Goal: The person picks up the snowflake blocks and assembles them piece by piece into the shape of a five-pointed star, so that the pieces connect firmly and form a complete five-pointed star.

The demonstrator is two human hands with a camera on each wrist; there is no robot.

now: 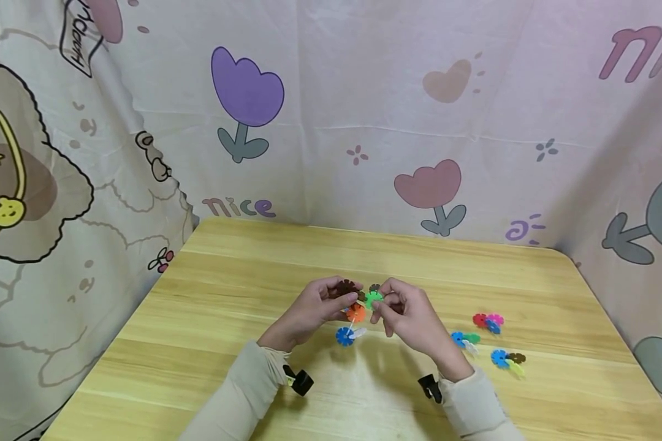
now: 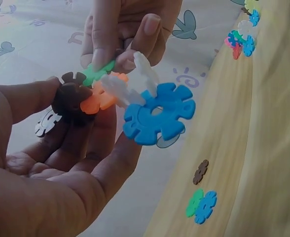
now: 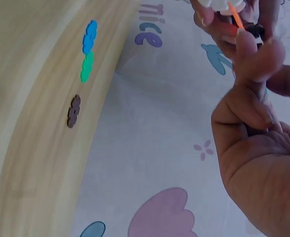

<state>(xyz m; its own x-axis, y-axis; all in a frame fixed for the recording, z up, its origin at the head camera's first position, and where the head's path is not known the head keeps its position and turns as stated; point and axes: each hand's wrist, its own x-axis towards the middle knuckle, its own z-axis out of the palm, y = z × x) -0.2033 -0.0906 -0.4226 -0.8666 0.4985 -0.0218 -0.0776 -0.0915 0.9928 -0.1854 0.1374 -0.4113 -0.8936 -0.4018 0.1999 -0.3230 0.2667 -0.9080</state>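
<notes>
My left hand (image 1: pixel 311 308) (image 2: pixel 71 168) pinches dark brown notched discs (image 1: pixel 346 287) (image 2: pixel 70 101) between thumb and fingers. My right hand (image 1: pixel 410 313) (image 2: pixel 135 29) (image 3: pixel 263 143) pinches a green disc (image 1: pixel 372 299) (image 2: pixel 98 74) against the brown ones. An orange disc (image 1: pixel 356 313) (image 2: pixel 104 96) joins the held cluster; from it hang white discs (image 1: pixel 358 332) (image 2: pixel 146 73) and a blue disc (image 1: pixel 345 336) (image 2: pixel 160 114). Fingers hide how the green and brown discs meet.
On the wooden table (image 1: pixel 226 263), three small joined clusters lie at right: red-pink-blue (image 1: pixel 494 323), blue-green-white (image 1: pixel 459 339) and blue-brown-yellow (image 1: pixel 499 358). Loose brown (image 2: pixel 200 172) (image 3: pixel 74 111), green (image 2: pixel 195 202) (image 3: pixel 87 67) and blue discs (image 2: pixel 205 207) (image 3: pixel 89 37) show in the wrist views.
</notes>
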